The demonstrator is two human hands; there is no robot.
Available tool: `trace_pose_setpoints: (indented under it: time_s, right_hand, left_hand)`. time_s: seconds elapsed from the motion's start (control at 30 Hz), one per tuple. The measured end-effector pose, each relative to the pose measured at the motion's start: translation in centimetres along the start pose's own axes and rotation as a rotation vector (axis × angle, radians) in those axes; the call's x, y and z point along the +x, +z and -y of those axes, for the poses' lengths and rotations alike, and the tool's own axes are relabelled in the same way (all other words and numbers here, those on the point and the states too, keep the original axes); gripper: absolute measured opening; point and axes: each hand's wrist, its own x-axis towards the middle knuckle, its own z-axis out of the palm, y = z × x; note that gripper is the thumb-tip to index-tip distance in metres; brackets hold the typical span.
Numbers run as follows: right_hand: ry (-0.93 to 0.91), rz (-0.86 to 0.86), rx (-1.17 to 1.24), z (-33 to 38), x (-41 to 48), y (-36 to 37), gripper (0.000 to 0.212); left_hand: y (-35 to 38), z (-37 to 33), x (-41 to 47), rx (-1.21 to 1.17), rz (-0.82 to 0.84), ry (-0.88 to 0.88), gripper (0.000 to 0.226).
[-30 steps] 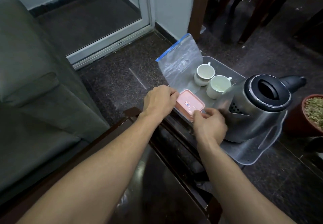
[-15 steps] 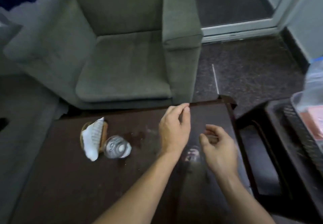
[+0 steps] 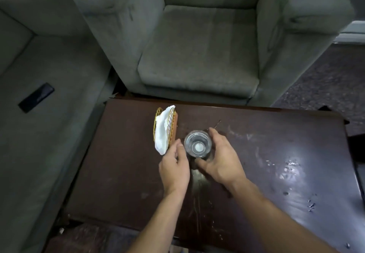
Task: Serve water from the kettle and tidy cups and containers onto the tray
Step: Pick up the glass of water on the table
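A clear glass (image 3: 198, 144) with some water in it stands upright on the dark wooden table (image 3: 276, 163), seen from above. My right hand (image 3: 219, 158) wraps its right and near side, fingers curled along the wall and thumb at the front. My left hand (image 3: 173, 165) is on the glass's left with its fingers apart, the tips just short of the rim. The kettle, the cups and the tray are out of view.
A gold wire napkin holder (image 3: 166, 126) with a white napkin stands just left of the glass. A grey armchair (image 3: 197, 55) faces the table's far edge. A grey sofa on the left bears a black flat device (image 3: 36, 97). Wet streaks mark the table's right half.
My view has swung left from the tray with the kettle and the pink box to the table. Both hands left the box and moved to either side of the glass.
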Motion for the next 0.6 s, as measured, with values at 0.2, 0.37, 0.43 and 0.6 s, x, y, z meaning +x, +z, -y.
trace_pose_setpoints:
  time_s: [0.2, 0.37, 0.43, 0.6]
  right_hand:
    - [0.074, -0.042, -0.031, 0.3, 0.5, 2.2, 0.103]
    - [0.068, -0.211, 0.018, 0.5, 0.4, 3.1, 0.069]
    - [0.068, -0.253, 0.023, 0.5, 0.3, 3.3, 0.066]
    - [0.074, -0.287, 0.032, 0.6, 1.1, 3.1, 0.064]
  left_hand:
    - [0.5, 1.3, 1.6, 0.043, 0.176, 0.0, 0.037]
    - [0.5, 1.5, 2.5, 0.043, 0.184, 0.031, 0.033]
    - [0.6, 1.6, 2.9, 0.04, 0.21, 0.039, 0.033]
    - [1.1, 1.0, 4.0, 0.033, 0.246, 0.053, 0.035]
